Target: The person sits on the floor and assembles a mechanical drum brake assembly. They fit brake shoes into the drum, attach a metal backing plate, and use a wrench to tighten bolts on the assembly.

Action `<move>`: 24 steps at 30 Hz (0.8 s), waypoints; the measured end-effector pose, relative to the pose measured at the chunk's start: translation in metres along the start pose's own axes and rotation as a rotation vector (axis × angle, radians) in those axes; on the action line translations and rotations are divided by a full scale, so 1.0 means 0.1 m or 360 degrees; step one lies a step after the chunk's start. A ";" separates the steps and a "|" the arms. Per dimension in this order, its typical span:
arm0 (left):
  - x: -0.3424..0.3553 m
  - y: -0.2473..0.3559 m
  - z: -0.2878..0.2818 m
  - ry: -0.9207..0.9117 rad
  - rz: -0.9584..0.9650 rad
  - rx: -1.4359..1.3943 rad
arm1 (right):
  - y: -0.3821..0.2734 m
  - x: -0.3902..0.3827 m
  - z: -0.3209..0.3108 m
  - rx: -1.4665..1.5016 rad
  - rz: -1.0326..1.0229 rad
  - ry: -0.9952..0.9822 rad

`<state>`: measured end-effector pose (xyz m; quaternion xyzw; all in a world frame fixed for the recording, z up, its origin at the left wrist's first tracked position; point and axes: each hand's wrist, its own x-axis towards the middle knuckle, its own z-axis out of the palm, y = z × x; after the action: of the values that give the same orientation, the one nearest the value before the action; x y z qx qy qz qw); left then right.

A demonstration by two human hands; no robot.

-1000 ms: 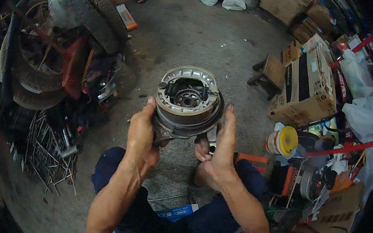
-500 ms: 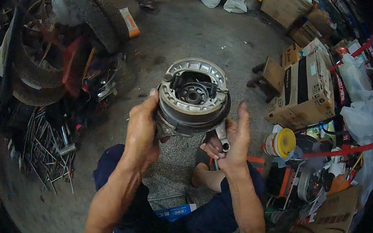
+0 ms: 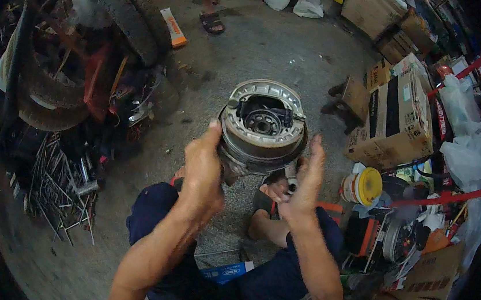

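Between my two hands, above the floor, is a drum brake assembly. Its pair of silvery curved brake shoes [image 3: 263,138] faces up, with springs and a dark hub in the middle. Below them shows the darker round backing plate [image 3: 259,162]. My left hand [image 3: 203,166] grips the left side, thumb up along the rim. On the right side my right hand [image 3: 305,182] holds it near a short metal arm with a round hole [image 3: 292,186]. The undersides of the fingers are partly hidden by the part.
Old tyres [image 3: 123,17] and a pile of metal rods [image 3: 59,193] lie at left. To the right are a wooden stool [image 3: 349,102], cardboard boxes [image 3: 396,124] and a yellow-lidded tub [image 3: 368,185]. A blue box [image 3: 226,272] lies between my legs. Another person's sandalled foot [image 3: 211,23] shows at the far side.
The brake assembly has shifted slightly right with my left hand, while my right hand stays about where it was. At the far side, the other person's feet have moved further into view.
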<state>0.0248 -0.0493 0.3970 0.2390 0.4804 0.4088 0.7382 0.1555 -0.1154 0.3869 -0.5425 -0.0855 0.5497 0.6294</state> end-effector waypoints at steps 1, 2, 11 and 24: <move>0.02 0.12 -0.02 0.0014 -0.0060 0.0086 | -0.09 0.02 -0.10 -0.0010 0.0119 -0.0327; 0.03 0.18 -0.03 0.0027 -0.0121 0.0173 | -0.08 0.02 -0.12 -0.0035 0.0116 -0.0342; -0.01 -0.02 0.07 -0.0036 0.0150 -0.0226 | 0.20 0.11 0.16 0.0006 -0.0333 0.0115; 0.07 0.08 -0.09 -0.0075 0.0007 0.0032 | -0.12 -0.10 -0.09 -0.0126 -0.0063 -0.0335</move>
<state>0.0152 -0.0396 0.3955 0.2571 0.4664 0.3999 0.7460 0.1651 -0.1262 0.3970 -0.5046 -0.1835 0.5871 0.6059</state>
